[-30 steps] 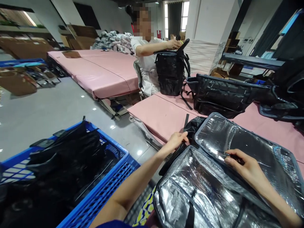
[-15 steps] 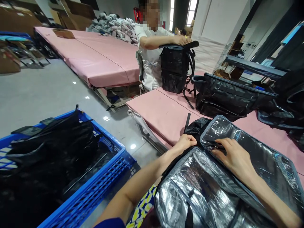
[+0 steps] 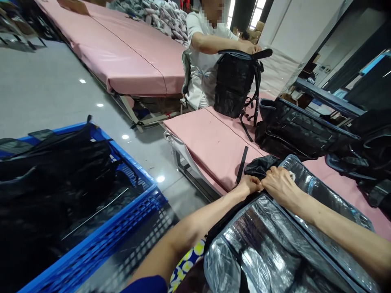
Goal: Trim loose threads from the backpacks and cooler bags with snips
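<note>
A black insulated bag [image 3: 259, 236] lies open in front of me, its silver foil lining showing. Its foil-lined lid [image 3: 324, 187] is folded out to the right onto the pink table. My left hand [image 3: 253, 185] pinches the bag's black edge at the far corner, close to the lid's fold. Right beside it, my right hand [image 3: 279, 185] is closed with its fingertips meeting the left ones; what lies between them is hidden. A small white piece [image 3: 292, 176] shows by the right hand. Bunched black fabric [image 3: 262, 166] and a black strap [image 3: 242, 162] lie just beyond.
A blue plastic crate [image 3: 128, 221] full of black bags [image 3: 55, 183] stands at left. Across the pink table [image 3: 207, 142], a person in white [image 3: 203, 61] handles a black backpack [image 3: 233, 85]. More black bags [image 3: 305, 126] lie to the right. Another pink table [image 3: 131, 53] stands behind.
My right hand has moved left from above the lid to the corner, meeting my left hand, and its fingers have closed. The view has shifted slightly.
</note>
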The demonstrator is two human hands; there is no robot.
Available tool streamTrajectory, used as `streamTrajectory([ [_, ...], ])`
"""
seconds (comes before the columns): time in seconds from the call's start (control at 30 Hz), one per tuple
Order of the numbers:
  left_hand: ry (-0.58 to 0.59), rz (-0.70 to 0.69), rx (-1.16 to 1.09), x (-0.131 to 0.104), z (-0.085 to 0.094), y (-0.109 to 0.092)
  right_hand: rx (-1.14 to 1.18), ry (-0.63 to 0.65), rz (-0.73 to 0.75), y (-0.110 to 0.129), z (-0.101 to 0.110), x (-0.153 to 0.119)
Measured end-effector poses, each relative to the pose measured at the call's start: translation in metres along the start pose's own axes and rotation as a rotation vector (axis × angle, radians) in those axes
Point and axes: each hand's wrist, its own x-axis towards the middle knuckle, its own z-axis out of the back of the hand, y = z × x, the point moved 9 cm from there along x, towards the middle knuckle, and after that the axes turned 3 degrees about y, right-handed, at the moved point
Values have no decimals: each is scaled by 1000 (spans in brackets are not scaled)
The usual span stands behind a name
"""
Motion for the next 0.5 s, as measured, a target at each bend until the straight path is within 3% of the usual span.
streamTrajectory([
  [0.2,-26,45,-32,6,-1,7,-26,20,31,-6,0,19],
  [0.5,-35,50,-20,6,1,7,-13,109,67,2,-2,33],
])
